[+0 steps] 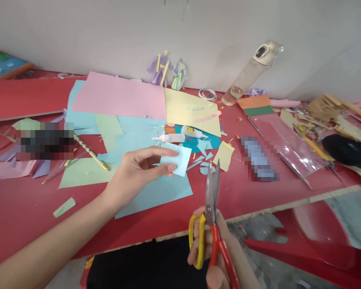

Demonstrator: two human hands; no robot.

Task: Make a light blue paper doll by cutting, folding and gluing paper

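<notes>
My left hand (138,170) pinches a small light blue paper piece (179,159) between thumb and fingers, above a larger light blue sheet (156,192). My right hand (210,249) grips scissors (212,200) with one yellow and one red handle, blades slightly apart and pointing up, just right of the paper piece. The blades are close to the piece but not touching it.
Pink (120,96), yellow (189,108) and green (84,172) sheets and many scraps cover the red table (258,192). Two glue tubes (171,137) lie behind the blue piece. A clear bottle (249,74) leans at the wall, paper figures (165,72) stand there, a red chair (313,237) is at right.
</notes>
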